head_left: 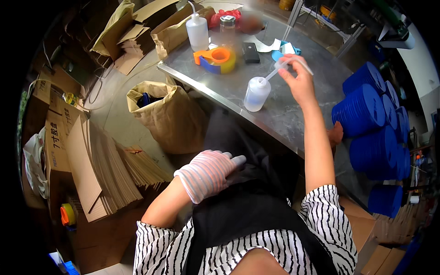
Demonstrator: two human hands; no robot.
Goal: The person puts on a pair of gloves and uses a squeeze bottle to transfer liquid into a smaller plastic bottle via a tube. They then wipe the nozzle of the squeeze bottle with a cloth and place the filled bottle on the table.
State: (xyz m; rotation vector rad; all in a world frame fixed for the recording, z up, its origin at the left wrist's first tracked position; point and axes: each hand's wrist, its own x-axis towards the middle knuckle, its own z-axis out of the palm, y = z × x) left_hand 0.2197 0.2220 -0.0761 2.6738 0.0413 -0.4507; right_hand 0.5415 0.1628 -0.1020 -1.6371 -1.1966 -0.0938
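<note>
On the metal table (316, 68), near its front edge, stands a translucent squeeze bottle (257, 97) with bluish liquid low inside. My bare right hand (298, 81) is closed on the bottle's nozzle cap (283, 63), which has a bent spout. The cap is off the bottle, and its dip tube slants down to the bottle's mouth. My left hand (208, 173), in a striped knit glove with bare-looking fingertip ends partly in shadow, rests on my lap with its fingers loosely stretched out. Nothing shows in it.
A second squeeze bottle (197, 33), a tape dispenser (215, 58), a lidded jar (227, 26) and a black box (250, 52) stand on the table's far left. Blue spools (360, 110) are stacked at right. A paper sack (165, 114) and cardboard sheets (103, 165) stand at left.
</note>
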